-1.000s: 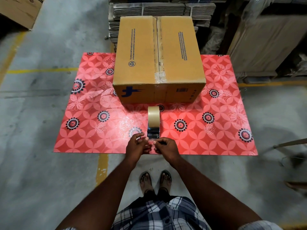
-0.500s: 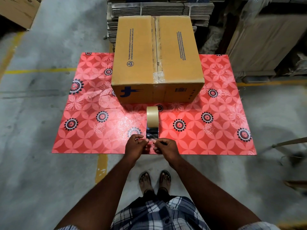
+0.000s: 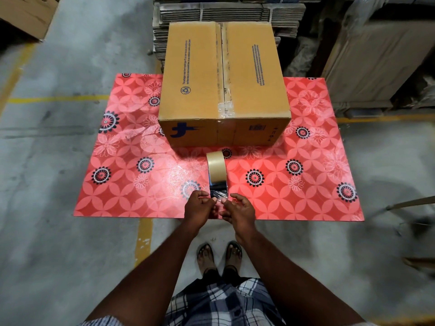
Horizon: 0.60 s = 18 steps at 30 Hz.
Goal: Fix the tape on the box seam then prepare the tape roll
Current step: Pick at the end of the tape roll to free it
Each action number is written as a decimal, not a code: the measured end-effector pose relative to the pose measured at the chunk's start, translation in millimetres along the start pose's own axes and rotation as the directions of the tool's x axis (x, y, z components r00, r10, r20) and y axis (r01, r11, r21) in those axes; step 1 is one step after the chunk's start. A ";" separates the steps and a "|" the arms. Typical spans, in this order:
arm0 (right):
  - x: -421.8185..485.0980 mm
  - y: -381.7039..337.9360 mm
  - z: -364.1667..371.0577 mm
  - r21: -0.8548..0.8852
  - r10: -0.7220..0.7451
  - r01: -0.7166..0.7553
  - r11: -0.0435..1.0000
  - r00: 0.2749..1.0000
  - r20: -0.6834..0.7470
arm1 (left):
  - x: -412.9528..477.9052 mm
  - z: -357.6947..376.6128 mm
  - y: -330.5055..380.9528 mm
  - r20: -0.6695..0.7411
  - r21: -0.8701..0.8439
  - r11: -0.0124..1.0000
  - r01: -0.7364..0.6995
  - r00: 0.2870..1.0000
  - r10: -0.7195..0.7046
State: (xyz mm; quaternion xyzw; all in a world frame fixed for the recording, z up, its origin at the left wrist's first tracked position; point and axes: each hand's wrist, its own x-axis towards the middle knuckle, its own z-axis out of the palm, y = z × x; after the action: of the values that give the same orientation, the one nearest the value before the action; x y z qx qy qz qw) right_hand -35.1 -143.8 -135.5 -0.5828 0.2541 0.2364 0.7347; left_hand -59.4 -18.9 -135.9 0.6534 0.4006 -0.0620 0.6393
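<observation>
Tape roll (image 3: pixel 215 164) stands on edge on the red floral mat (image 3: pixel 131 184), just near of the box (image 3: pixel 223 74). Little has changed over the last second: left hand (image 3: pixel 199 207) and right hand (image 3: pixel 240 209) keep pinching the loose clear end, fingers closed on it, so roll preparation looks underway. The box seam tape (image 3: pixel 224 107) sits wrinkled. The blue side lettering is too small to read; only a recycling mark is clear.

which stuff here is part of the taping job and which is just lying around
In use: tape roll, cardboard box, left hand, right hand.
Lying about: flattened carton stack, red floral mat under the box.
</observation>
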 end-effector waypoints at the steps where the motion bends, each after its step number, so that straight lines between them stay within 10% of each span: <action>1: 0.9 -0.5 -0.9 -0.018 0.014 -0.014 1.000 1.000 0.003 | 0.6 -0.3 -2.2 -0.003 0.009 1.000 -0.003 1.000 0.003; 18: 17.4 -21.1 -2.6 -0.374 0.281 -0.204 0.905 0.946 0.162 | 1.4 -6.8 -11.8 -0.011 0.059 0.998 0.035 0.999 -0.034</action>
State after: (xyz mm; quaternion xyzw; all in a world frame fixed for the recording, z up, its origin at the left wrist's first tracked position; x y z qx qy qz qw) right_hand -8.5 -149.8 -131.8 -0.6398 0.1986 0.4289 0.6060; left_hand -68.5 -13.8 -144.8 0.6655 0.4129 -0.0816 0.6164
